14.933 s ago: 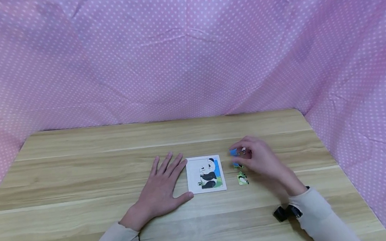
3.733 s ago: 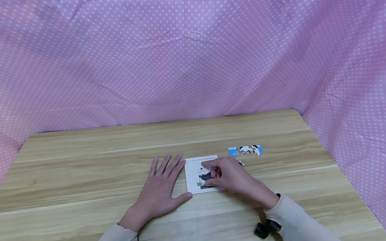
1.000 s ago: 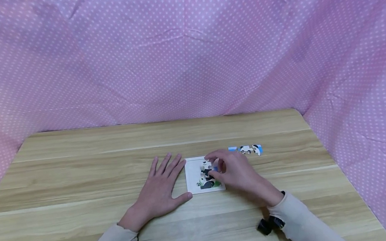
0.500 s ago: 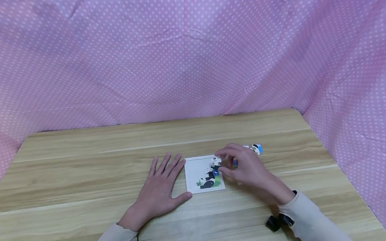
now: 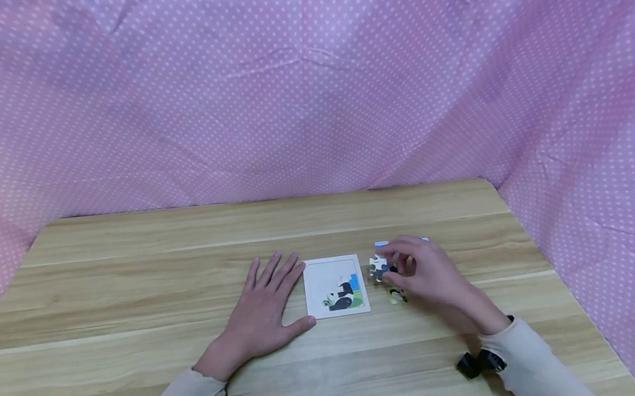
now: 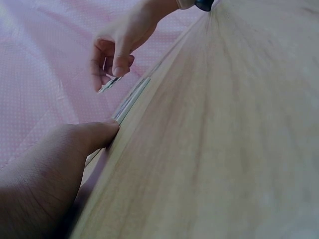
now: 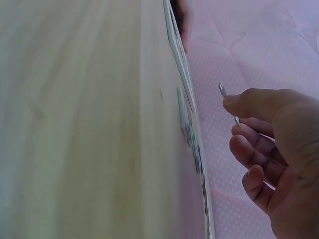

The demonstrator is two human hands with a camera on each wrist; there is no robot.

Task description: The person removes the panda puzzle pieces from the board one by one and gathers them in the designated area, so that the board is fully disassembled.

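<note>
A white square puzzle board lies mid-table, with panda body, green and blue pieces still in its lower right. My left hand lies flat with fingers spread, forefinger and thumb touching the board's left edge; its thumb shows against that edge in the left wrist view. Right of the board, my right hand pinches a black-and-white puzzle piece between thumb and fingers. The wrist views show this piece held above the tabletop. Under my right hand lies a green-and-black puzzle piece.
A row of loose puzzle pieces, partly hidden by my right hand, lies behind it; a blue piece shows at the left end. The wooden table backs onto a pink dotted cloth.
My right hand has lifted the black-and-white piece off the board and carried it right. Over the longer span, panda head pieces have left the board for the table. My left hand stays put.
</note>
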